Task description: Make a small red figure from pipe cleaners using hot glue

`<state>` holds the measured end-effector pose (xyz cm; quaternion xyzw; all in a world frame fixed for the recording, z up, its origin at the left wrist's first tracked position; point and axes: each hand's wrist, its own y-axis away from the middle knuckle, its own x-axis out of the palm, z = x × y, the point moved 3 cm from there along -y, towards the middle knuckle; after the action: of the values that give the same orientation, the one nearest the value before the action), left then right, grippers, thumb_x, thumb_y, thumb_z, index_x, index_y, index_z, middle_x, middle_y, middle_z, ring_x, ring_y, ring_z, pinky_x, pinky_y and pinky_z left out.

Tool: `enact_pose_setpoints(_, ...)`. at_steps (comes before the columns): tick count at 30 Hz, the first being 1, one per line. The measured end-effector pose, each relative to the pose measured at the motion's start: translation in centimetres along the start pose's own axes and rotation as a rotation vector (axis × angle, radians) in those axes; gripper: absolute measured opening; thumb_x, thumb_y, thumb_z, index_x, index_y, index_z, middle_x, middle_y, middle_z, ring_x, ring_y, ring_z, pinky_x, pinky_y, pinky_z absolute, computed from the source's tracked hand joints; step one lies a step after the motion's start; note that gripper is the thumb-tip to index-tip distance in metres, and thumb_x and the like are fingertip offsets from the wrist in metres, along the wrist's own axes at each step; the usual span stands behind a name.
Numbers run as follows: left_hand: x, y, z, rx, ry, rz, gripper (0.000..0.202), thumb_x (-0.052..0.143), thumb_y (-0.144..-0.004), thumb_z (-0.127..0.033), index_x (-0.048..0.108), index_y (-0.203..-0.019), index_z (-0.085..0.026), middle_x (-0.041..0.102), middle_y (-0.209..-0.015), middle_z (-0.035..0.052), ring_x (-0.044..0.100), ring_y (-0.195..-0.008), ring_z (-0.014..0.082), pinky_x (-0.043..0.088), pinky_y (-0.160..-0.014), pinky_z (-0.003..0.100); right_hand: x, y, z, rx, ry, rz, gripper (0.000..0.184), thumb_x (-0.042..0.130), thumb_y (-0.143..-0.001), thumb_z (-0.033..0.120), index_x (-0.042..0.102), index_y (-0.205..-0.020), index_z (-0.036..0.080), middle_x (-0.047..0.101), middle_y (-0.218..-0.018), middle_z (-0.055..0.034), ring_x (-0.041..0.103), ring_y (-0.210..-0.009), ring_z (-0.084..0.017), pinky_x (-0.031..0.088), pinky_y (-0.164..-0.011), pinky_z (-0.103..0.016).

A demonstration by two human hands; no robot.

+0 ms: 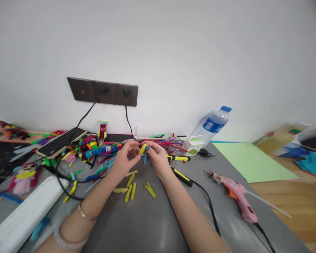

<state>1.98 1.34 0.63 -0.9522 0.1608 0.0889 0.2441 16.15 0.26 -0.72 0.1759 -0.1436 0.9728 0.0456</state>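
A short yellow pipe-cleaner piece (143,149) sits just left of the frame's centre, pinched between the fingertips of both hands above the grey mat (152,218). The left hand (125,158) and right hand (158,157) meet there, fingers curled in on it. Below them, 6 cut yellow pieces (131,188) lie loose on the mat. A pink glue gun (237,196) rests at lower right, a water bottle (213,123) leans at upper right.
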Motion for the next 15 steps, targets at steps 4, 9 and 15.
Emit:
enact_pose_setpoints(4,0.06,0.11,-0.18,0.012,-0.053,0.003,0.022,0.061,-0.08,-0.018,0.055,-0.101,-0.018,0.067,-0.088,0.0024,0.062,-0.072,0.013,0.049,-0.066,0.024,0.19,0.07,-0.27,0.06,-0.044,0.004,0.021,0.078,-0.067,0.038,0.067,-0.073,0.021,0.069,-0.091,-0.0038,0.061,-0.077,-0.016,0.049,-0.073,-0.029)
enact_pose_setpoints(9,-0.01,0.17,-0.22,0.07,-0.277,0.045,0.016,0.058,-0.082,-0.018,0.062,-0.098,-0.018,0.066,-0.08,0.0,0.06,-0.068,0.0134,0.047,-0.066,0.025,0.18,0.02,-0.4,0.094,-0.056,0.005,0.019,0.078,-0.067,0.037,0.068,-0.074,0.022,0.069,-0.084,-0.0022,0.06,-0.074,-0.015,0.049,-0.071,-0.027)
enact_pose_setpoints(15,0.09,0.46,-0.06,0.147,-0.409,0.068,0.019,0.054,-0.087,-0.02,0.063,-0.104,-0.018,0.069,-0.089,0.0046,0.063,-0.077,0.0172,0.05,-0.074,0.029,0.2,-0.11,-0.29,0.111,-0.022,-0.005,0.022,0.079,-0.065,0.039,0.069,-0.074,0.022,0.067,-0.075,-0.0013,0.058,-0.068,-0.016,0.048,-0.066,-0.028)
